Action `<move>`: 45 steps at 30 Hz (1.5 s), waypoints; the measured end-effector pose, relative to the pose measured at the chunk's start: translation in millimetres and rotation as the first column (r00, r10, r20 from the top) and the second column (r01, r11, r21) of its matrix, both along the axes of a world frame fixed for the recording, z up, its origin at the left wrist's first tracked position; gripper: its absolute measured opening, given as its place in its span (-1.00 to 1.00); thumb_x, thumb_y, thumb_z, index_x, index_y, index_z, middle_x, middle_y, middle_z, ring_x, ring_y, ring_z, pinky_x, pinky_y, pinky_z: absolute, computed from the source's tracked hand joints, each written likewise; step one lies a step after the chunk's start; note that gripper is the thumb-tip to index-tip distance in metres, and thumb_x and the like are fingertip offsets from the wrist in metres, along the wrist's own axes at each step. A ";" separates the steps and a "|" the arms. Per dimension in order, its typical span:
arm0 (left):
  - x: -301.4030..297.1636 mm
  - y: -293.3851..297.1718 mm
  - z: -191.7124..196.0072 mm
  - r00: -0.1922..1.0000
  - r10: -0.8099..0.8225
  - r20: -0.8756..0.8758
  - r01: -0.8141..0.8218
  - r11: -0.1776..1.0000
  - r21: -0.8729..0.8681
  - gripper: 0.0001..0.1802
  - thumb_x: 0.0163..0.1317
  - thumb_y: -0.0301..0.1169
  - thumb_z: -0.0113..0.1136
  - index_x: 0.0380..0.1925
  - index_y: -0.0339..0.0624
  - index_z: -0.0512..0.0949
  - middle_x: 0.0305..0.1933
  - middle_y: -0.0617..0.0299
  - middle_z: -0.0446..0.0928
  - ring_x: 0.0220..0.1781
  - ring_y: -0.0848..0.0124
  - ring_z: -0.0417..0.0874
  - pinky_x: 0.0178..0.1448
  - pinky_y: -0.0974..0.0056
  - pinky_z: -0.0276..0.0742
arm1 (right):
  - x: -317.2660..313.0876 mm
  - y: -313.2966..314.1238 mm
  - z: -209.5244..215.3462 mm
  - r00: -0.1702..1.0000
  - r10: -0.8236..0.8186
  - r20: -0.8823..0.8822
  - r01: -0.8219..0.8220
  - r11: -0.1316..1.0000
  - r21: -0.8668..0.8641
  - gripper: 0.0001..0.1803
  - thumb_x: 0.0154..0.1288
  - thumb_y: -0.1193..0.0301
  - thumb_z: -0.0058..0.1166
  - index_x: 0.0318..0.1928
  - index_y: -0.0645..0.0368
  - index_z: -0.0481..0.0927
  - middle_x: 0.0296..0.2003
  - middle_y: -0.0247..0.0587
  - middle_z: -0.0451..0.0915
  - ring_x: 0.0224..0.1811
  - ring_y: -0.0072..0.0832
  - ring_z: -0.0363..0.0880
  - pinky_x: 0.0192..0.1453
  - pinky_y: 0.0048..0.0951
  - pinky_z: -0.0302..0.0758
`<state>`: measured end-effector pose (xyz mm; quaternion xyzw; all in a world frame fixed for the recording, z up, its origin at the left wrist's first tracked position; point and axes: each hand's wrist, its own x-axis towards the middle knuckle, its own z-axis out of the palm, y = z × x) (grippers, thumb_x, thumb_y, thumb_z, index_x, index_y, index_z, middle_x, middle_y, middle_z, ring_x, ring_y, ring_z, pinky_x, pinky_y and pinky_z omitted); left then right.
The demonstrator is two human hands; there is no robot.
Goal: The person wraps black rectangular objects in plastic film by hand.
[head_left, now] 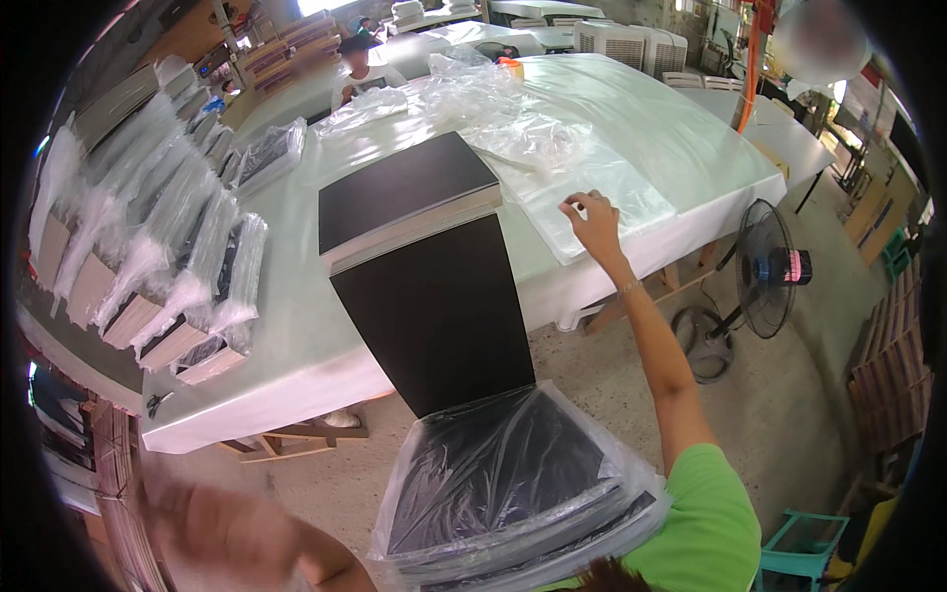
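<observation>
My right hand (596, 222) reaches over flat clear plastic bags (636, 192) on the table, its fingers bent in a pinch; whether plastic is between them is too small to tell. My left hand (222, 533) is low at the left, away from the table and smeared by motion, so its fingers are unclear. Between my arms, a stack of black panels with pale edges (409, 192) rests on the table. A large black panel (439, 311) slopes from its near side past the table's edge. Below, close to my body, lie black panels wrapped in clear plastic (503, 479).
Several plastic-wrapped stacks (163, 261) line the table's left side, near scissors (155, 403). Crumpled clear plastic (473, 94) lies farther back on the white-covered table (281, 365). A black standing fan (767, 268) is at right. Beyond the table is another person (367, 77).
</observation>
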<state>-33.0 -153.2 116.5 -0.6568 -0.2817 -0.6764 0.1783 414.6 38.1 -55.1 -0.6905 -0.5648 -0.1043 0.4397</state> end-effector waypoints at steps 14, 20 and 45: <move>6.2 70.5 -130.7 0.931 -0.034 0.363 0.330 0.502 -0.799 -0.67 0.26 -0.47 0.00 0.05 -0.18 0.40 0.10 0.21 0.37 0.06 0.38 0.41 0.09 0.33 0.35 | 30.4 50.0 -39.6 0.999 0.047 0.005 -0.046 0.988 -0.146 -0.74 0.11 0.27 0.09 -0.44 0.25 0.56 -0.43 0.01 0.57 -0.34 -0.10 0.53 -0.21 -0.21 0.41; 22.6 69.7 -143.9 0.913 -0.089 0.397 0.398 0.400 -0.826 -0.67 0.23 -0.50 0.03 0.03 -0.15 0.42 0.07 0.22 0.37 0.03 0.40 0.43 0.07 0.34 0.39 | 45.1 59.5 -33.5 0.961 -0.075 -0.265 0.023 0.981 -0.193 -0.72 0.08 0.24 0.12 -0.42 0.25 0.56 -0.40 0.04 0.57 -0.33 -0.11 0.54 -0.24 -0.20 0.42; 49.2 72.8 -146.7 0.911 -0.341 0.233 0.322 0.232 -0.918 -0.64 0.16 -0.47 0.10 0.01 -0.12 0.46 0.00 0.15 0.36 -0.06 0.36 0.48 0.02 0.32 0.40 | 69.2 102.2 -23.1 0.987 0.055 -0.153 -0.034 0.990 0.136 -0.82 0.20 0.38 0.01 -0.19 0.15 0.49 -0.30 0.04 0.55 -0.23 -0.03 0.52 -0.17 -0.18 0.40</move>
